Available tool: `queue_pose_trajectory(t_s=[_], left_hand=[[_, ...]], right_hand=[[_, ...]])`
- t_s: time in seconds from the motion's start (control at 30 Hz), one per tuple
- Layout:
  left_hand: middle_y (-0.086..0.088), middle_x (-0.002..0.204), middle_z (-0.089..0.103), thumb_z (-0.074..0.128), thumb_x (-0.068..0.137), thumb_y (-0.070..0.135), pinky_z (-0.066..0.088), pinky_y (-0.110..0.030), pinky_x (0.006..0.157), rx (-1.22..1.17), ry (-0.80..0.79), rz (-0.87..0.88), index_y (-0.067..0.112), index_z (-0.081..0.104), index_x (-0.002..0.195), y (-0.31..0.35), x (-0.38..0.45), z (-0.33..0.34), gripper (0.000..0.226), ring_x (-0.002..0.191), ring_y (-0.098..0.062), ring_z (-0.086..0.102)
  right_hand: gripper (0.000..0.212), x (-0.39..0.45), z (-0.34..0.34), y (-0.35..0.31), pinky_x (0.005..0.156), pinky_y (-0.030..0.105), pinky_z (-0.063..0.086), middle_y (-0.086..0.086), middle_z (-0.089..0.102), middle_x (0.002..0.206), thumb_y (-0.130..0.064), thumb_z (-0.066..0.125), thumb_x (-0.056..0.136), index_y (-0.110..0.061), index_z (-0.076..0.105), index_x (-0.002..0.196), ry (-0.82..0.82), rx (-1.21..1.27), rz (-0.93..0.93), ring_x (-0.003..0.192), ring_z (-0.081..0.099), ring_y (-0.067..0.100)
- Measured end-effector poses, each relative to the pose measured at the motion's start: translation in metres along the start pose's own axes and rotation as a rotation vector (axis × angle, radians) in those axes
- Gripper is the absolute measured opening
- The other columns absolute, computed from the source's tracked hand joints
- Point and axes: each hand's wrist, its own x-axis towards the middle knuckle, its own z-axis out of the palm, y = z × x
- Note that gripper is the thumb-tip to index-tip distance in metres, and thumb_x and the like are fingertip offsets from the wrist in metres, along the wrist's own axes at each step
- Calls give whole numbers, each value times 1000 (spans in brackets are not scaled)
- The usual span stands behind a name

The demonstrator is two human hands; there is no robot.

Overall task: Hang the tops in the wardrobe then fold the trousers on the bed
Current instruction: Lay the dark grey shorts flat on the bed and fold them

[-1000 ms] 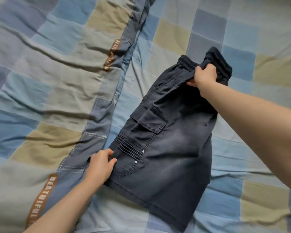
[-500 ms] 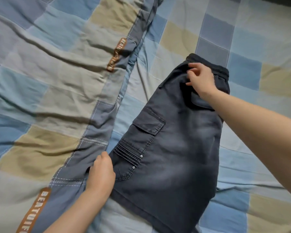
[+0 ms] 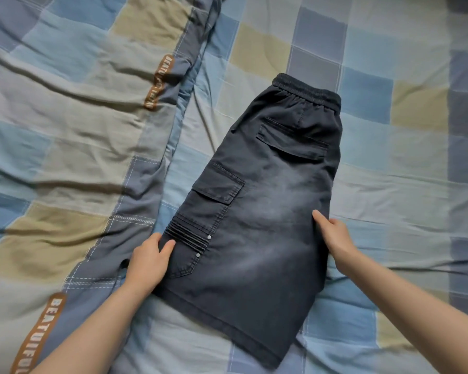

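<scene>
Dark grey cargo trousers (image 3: pixel 257 228), short-legged and folded in half lengthwise, lie flat on the bed (image 3: pixel 389 163), elastic waistband at the far end and hem towards me. My left hand (image 3: pixel 149 259) pinches their left edge beside the pleated cargo pocket, thumb on top of the cloth. My right hand (image 3: pixel 335 236) holds the right edge at mid-length, thumb pressed on the fabric and fingers curled around the side. No tops and no wardrobe are in view.
A rumpled patchwork quilt (image 3: pixel 65 136) in blue, grey and tan with orange lettered labels covers the left half of the bed. Its dark border strip (image 3: pixel 135 211) runs right beside the trousers. A matching checked sheet lies under and to the right of them.
My right hand has let go of the waistband and come down to the trousers' right edge. The waistband now lies flat. My left hand stays at the left edge.
</scene>
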Motion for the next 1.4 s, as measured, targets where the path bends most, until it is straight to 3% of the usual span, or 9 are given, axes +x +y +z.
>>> queue_pose_trajectory(t_s=[0.2, 0.43, 0.53, 0.7, 0.83, 0.9, 1.0, 1.13, 1.4], left_hand=[[-14, 89, 67, 49, 100, 21, 40, -37, 72, -130, -88, -16, 1, 59, 85, -12, -9, 6, 27, 89, -31, 60], [-18, 82, 72, 48, 100, 17, 45, -19, 42, -735, -548, -245, -5, 66, 106, 26, -101, 20, 29, 53, -18, 65], [-26, 104, 70, 57, 96, 24, 47, -29, 68, -833, -742, -270, -2, 71, 106, 24, -135, 39, 31, 87, -30, 66], [-6, 73, 70, 49, 101, 16, 46, -32, 62, -473, -361, -272, 4, 68, 83, -9, -152, 92, 29, 72, -24, 61], [-10, 78, 66, 58, 97, 22, 45, -33, 67, -472, -285, -336, 4, 69, 86, -24, -154, 113, 23, 74, -23, 58], [-3, 84, 72, 67, 91, 30, 48, -35, 72, -492, -289, -311, 9, 71, 91, -20, -157, 114, 21, 80, -20, 62], [-4, 95, 76, 71, 88, 29, 54, -39, 84, -538, -298, -267, 10, 71, 99, -7, -165, 113, 22, 92, -21, 69], [-7, 95, 76, 58, 97, 19, 54, -37, 81, -567, -283, -250, 8, 71, 100, 8, -170, 107, 17, 91, -24, 71], [-12, 101, 75, 63, 92, 9, 56, -34, 78, -647, -361, -238, 8, 67, 109, 21, -183, 89, 17, 92, -26, 73]], right_hand=[[30, -43, -23, 25, 77, 30, 52, 5, 71, 106, -17, 67, 88, -7, 64, 116, -219, 35, 0, 97, 66, 19], [26, -52, -108, 13, 68, 32, 46, 10, 67, 88, -25, 65, 90, -1, 65, 99, -75, 26, -184, 80, 60, 20], [33, -42, -145, 13, 68, 34, 41, 13, 62, 82, -34, 67, 87, -1, 65, 89, 9, 58, -169, 77, 55, 21], [32, -41, -157, 64, 58, 26, 38, 1, 58, 66, -40, 42, 98, -17, 60, 85, -21, 80, 75, 61, 48, 17], [28, -62, -143, 119, 74, 34, 46, 3, 65, 100, -37, 56, 91, -17, 58, 110, -239, 125, 247, 89, 59, 22], [52, -69, -135, 134, 78, 38, 50, 1, 71, 106, -25, 73, 69, -18, 58, 118, -285, 236, 225, 95, 65, 22], [40, -80, -127, 137, 72, 30, 50, -4, 75, 92, -11, 73, 68, -18, 63, 106, -369, 291, 176, 84, 68, 13], [63, -92, -130, 129, 75, 23, 48, -6, 75, 93, -29, 79, 48, -13, 67, 107, -423, 191, 56, 84, 67, 7], [18, -109, -167, 144, 102, 25, 32, -23, 55, 122, -46, 70, 74, -36, 73, 89, -296, -247, -394, 121, 41, -4]])
